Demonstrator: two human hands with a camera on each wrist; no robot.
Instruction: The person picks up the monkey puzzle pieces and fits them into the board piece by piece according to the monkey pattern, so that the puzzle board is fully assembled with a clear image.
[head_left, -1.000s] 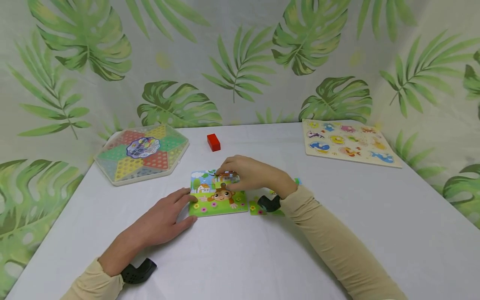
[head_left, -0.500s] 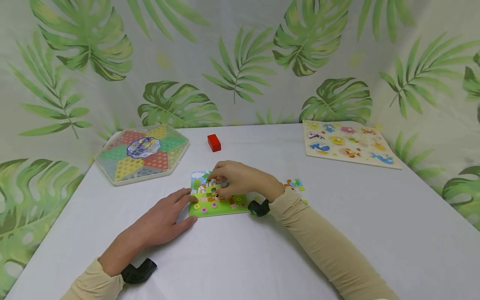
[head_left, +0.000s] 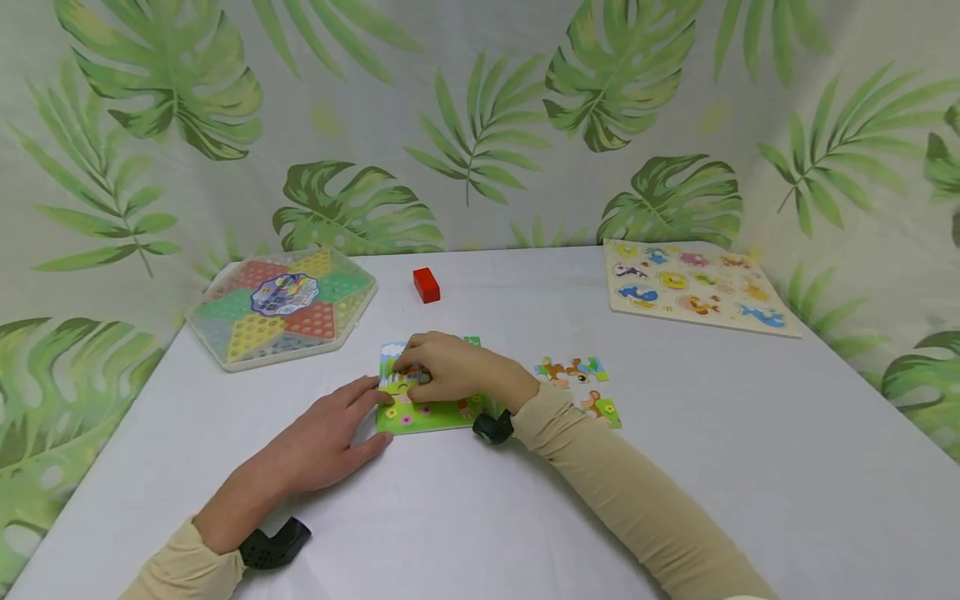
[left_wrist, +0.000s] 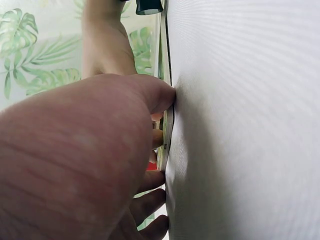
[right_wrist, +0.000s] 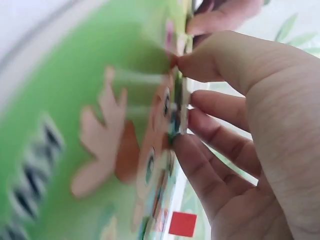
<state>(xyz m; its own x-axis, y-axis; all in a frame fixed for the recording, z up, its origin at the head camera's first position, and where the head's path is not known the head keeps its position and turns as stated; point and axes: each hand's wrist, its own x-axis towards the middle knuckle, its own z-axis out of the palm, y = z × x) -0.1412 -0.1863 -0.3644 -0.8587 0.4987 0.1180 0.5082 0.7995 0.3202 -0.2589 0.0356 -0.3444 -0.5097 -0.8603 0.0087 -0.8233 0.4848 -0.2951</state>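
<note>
Fingers point(right_wrist: 222, 106), right hand point(head_left: 455, 367), pinch thin piece point(right_wrist: 184, 110), perhaps wooden, over rectangular puzzle point(head_left: 442, 416).

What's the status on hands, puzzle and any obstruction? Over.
Left hand touching left edge of puzzle board. Right hand pinching a piece at the board. Other pieces lie to its right; no obstruction seen.

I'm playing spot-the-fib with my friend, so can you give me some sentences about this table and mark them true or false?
1. The left hand touches the picture puzzle. True.
2. The red block is in the right hand. False: the red block lies on the table, beyond the puzzle.
3. Loose puzzle pieces lie right of the puzzle. True.
4. The hexagonal game board is at the far right. False: it's at the far left.
5. Both sleeves are tan. True.
</note>
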